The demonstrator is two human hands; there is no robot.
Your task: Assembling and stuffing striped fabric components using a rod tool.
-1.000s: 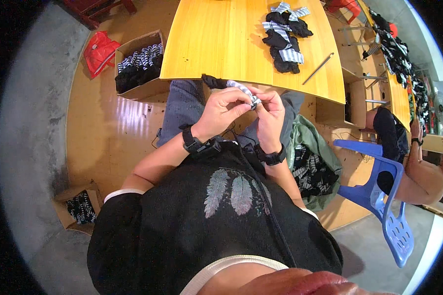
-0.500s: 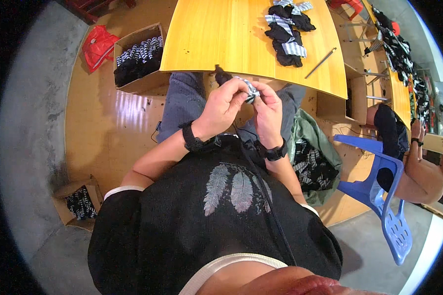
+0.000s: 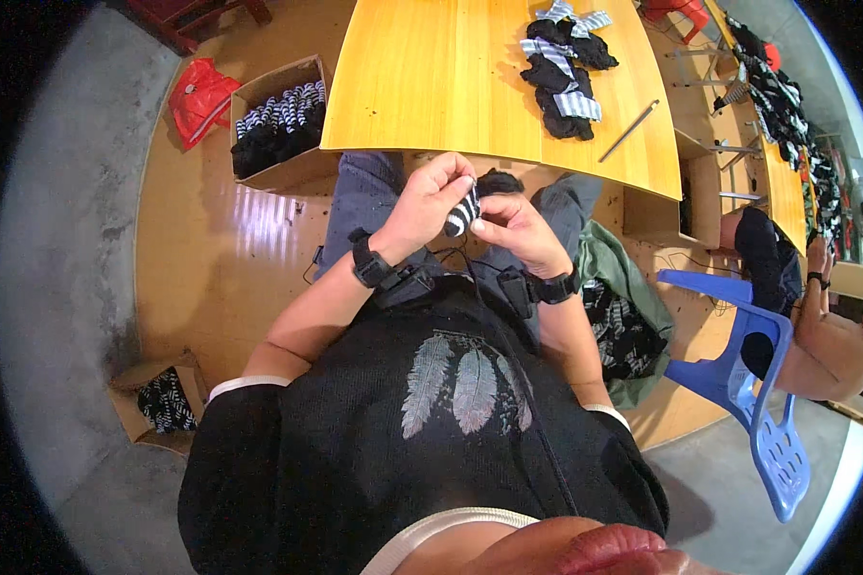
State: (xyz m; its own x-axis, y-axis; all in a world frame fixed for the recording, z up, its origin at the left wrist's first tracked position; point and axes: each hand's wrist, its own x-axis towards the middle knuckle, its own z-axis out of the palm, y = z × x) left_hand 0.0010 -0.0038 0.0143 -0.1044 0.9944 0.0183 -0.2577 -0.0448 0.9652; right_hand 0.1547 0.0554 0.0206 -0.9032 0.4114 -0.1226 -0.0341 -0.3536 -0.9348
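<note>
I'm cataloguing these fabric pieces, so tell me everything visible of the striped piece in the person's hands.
The striped piece looks like soft knitted fabric, banded black and white, with a rounded lower end. It is bunched and slanted, pinched between the left hand and right hand, on the person's side of the table. Dark fabric shows above the right hand; any join is hidden.

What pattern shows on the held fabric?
The fabric shows black and white stripes; head view.
</note>
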